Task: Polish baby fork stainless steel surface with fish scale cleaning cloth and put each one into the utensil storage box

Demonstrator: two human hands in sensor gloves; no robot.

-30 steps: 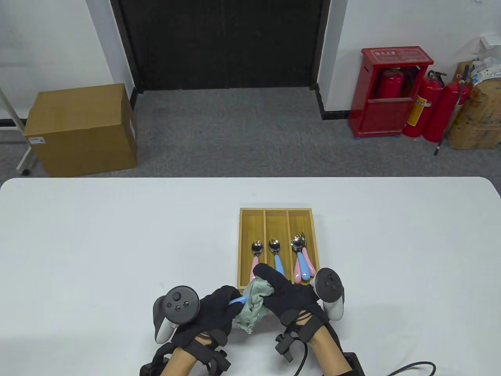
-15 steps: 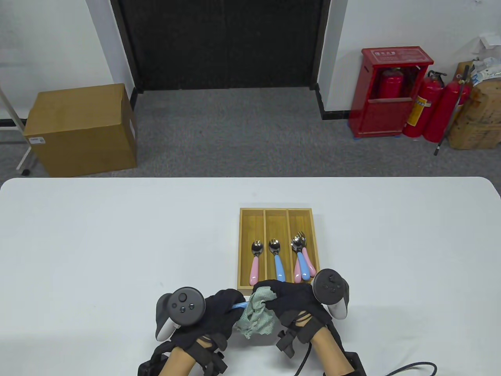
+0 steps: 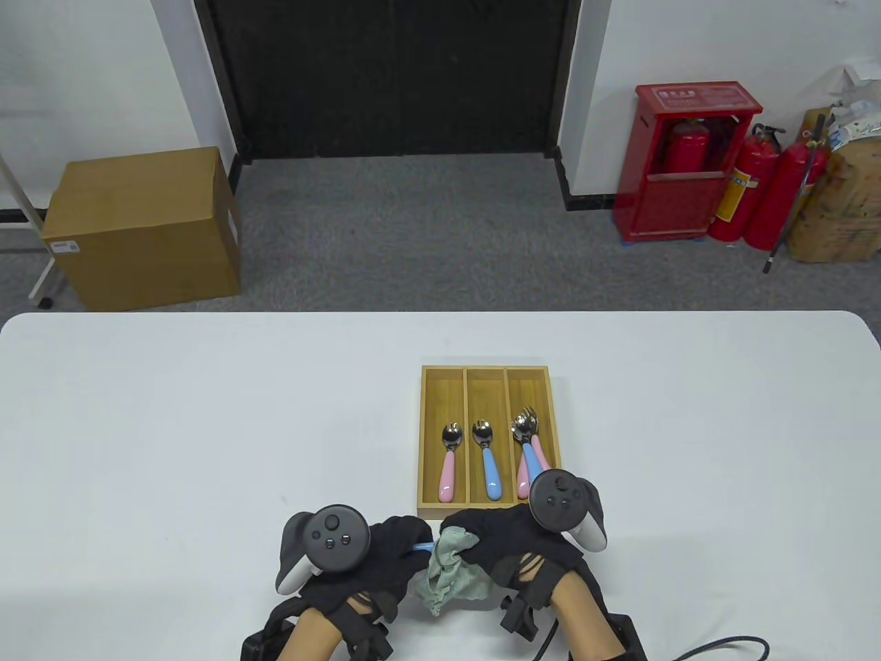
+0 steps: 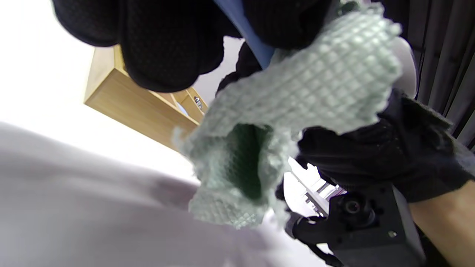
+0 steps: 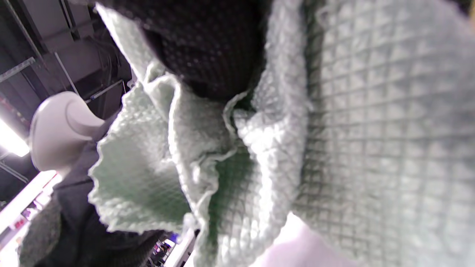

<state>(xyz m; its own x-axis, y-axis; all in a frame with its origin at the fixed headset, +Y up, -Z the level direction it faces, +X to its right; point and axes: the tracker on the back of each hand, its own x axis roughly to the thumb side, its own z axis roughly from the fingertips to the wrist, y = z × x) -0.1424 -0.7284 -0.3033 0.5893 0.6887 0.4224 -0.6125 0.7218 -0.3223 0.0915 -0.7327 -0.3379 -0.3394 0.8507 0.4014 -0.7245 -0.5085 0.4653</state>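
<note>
Left hand point(image 3: 385, 551) curls round the blue-handled baby fork point(image 3: 422, 547); head hidden in the cloth. Right hand point(image 3: 509, 544), fingers curled, pinches the green cleaning cloth point(image 3: 451, 568) about it, just in front of the storage box point(image 3: 430, 441) on the desk point(image 3: 172, 427).

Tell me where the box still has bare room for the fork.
Free: the far halves of all three slots of the box, beyond the spoon bowls. Crowded: the right slot, where several utensils overlap. The left and middle slots hold one spoon each.

waffle-textured green cloth point(image 4: 297, 89), matt wooden box point(image 3: 430, 441), glossy plastic handles point(image 3: 490, 471)
</note>
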